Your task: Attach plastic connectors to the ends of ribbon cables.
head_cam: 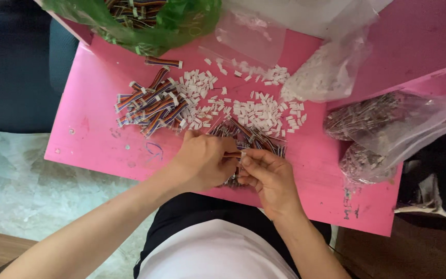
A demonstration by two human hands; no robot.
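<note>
My left hand [202, 161] and my right hand [268, 175] meet at the near edge of a pink table [86, 129]. Between their fingertips they pinch a short multicoloured ribbon cable [232, 154]; its end sits by a small white connector at my right fingertips. Just beyond the hands lies a heap of finished cables with connectors [249, 137]. Farther back are a pile of loose ribbon cables [150, 106] and scattered white plastic connectors [256, 111].
A green plastic bag [150, 23] with more cables sits at the back left. Clear bags of white connectors [326, 72] and of dark small parts [372, 121] lie at the right. The table's near edge runs just under my hands.
</note>
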